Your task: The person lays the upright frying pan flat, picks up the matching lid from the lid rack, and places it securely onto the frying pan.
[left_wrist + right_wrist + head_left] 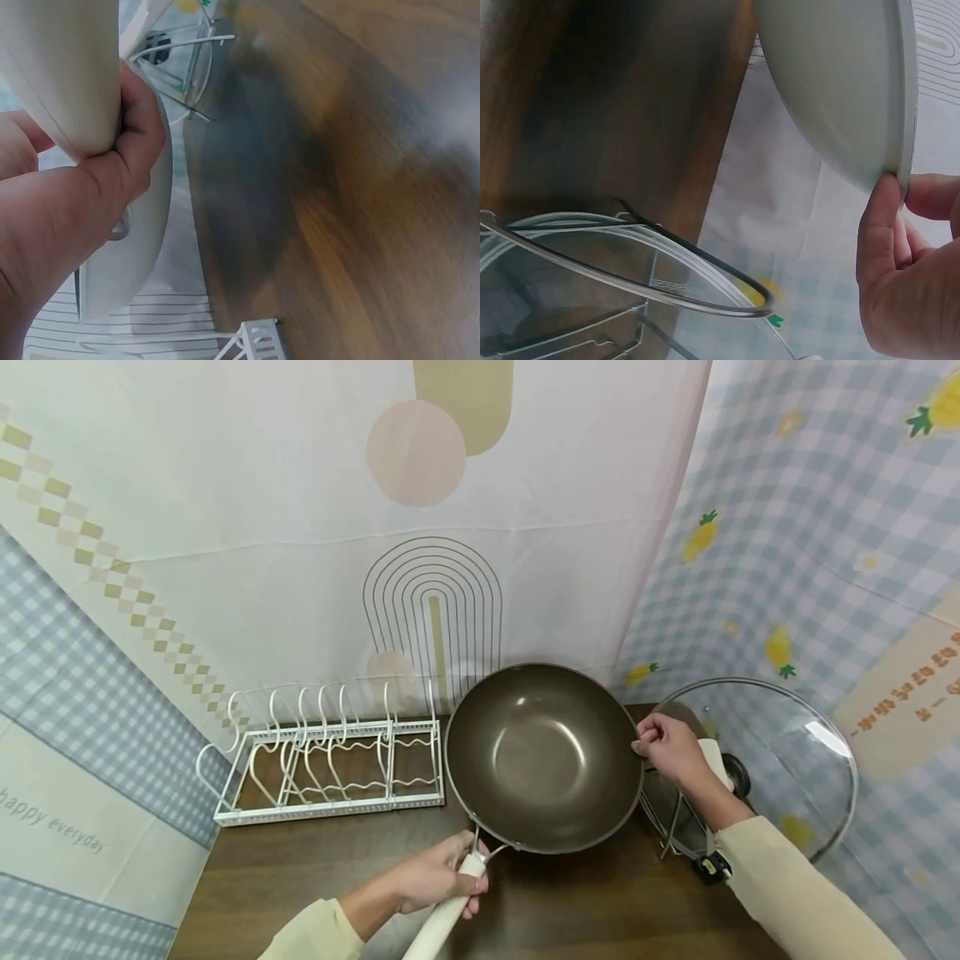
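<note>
A large wok [540,760] with a dark brown inside and a pale outside [832,90] is held above the wooden table. My left hand [442,872] grips its cream handle [438,927] close to the metal bracket, fingers wrapped round it in the left wrist view. On the far side my right hand [675,747] pinches the wok's rim between thumb and fingers, as the right wrist view shows. A gap separates the wok's underside from the tabletop, where its shadow falls.
Left of the wok stands a white wire rack [330,768] with several upright loops. A glass lid [780,760] with a metal rim leans upright at the right, in a wire stand [671,827]. A small black item [711,867] lies beneath my right forearm. Fabric hangs behind the wooden table [300,893].
</note>
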`<state>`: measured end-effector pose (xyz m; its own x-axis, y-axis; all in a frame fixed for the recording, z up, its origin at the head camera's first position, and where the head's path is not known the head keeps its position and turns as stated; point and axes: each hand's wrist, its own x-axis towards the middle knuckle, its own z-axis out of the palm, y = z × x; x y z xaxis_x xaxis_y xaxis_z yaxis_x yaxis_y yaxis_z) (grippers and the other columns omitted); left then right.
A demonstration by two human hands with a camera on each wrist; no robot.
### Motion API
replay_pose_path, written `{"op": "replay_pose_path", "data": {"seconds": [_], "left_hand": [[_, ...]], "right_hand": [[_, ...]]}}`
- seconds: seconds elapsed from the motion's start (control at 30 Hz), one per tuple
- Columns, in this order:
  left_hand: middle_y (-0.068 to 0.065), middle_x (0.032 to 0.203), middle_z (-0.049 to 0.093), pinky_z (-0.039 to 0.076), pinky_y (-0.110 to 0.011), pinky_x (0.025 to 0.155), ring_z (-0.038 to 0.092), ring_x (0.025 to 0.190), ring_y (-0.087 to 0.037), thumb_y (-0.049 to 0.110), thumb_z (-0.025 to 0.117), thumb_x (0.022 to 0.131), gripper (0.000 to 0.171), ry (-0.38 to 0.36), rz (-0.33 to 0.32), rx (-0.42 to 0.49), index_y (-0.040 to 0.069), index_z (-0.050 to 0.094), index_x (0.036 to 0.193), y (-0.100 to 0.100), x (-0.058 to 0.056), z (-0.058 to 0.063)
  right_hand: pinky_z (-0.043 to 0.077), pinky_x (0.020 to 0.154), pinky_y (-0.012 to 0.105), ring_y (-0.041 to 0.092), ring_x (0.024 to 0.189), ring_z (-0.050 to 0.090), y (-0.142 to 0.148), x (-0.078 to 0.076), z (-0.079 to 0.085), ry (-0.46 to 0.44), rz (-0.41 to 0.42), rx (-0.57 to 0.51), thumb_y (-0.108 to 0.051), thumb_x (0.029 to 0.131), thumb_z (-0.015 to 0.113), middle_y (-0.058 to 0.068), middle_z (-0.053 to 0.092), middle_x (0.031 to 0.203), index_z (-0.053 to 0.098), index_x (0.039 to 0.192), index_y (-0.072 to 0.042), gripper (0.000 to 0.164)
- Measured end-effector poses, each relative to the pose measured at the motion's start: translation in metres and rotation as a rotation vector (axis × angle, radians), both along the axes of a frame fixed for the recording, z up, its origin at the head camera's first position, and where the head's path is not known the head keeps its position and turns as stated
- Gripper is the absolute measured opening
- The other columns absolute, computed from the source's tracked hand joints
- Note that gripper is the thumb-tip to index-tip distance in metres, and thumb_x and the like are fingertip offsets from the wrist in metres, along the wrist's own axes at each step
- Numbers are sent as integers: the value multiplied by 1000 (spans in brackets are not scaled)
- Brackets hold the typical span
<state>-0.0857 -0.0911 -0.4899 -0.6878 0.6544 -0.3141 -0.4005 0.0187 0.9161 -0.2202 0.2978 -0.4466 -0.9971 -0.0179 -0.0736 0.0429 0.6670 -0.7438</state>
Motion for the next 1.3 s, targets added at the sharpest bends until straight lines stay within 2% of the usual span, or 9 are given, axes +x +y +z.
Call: {"op": "replay_pose_path", "data": {"seconds": [0.13,0.3,0.5,0.8,1.07,1.3], "left_hand": [[-9,84,59,57,-23,59,61,62,-13,-9,58,95,33,34,-18,-22,-7,37,121,-3,-1,-2],[-7,85,58,56,-21,59,60,63,-12,-5,58,97,34,69,-50,-42,-6,37,123,-9,-3,-7],[-10,84,59,56,-23,58,61,63,-15,-4,59,98,32,114,-89,-82,-4,39,123,-19,-10,-13],[-10,82,59,55,-23,55,61,61,-15,-3,59,99,29,144,-135,-169,-1,42,122,-31,-19,-17],[-11,83,59,55,-23,55,61,61,-17,-5,59,98,26,136,-158,-226,1,42,117,-36,-22,-17],[-10,83,58,53,-22,53,60,60,-16,-8,61,96,28,159,-169,-287,2,40,112,-35,-24,-17]], "right_hand": [[57,67,30,15,77,59,3,6,-5,-17,-6,-30,-7,97,66,2,50,86,54,106,2,17],[58,63,29,11,72,59,5,12,-11,-53,-15,-107,-5,96,67,3,56,87,54,112,6,24],[57,59,28,10,67,58,8,17,-14,-138,30,-219,-1,96,63,5,53,92,47,118,11,29],[57,57,27,11,65,55,7,23,-21,-233,97,-311,5,93,59,1,38,85,39,103,2,22],[58,58,29,14,66,57,1,26,-28,-238,124,-278,8,91,60,0,36,77,35,94,-3,27],[58,57,32,19,63,56,3,33,-35,-204,142,-219,9,92,59,4,36,80,33,92,1,27]]}}
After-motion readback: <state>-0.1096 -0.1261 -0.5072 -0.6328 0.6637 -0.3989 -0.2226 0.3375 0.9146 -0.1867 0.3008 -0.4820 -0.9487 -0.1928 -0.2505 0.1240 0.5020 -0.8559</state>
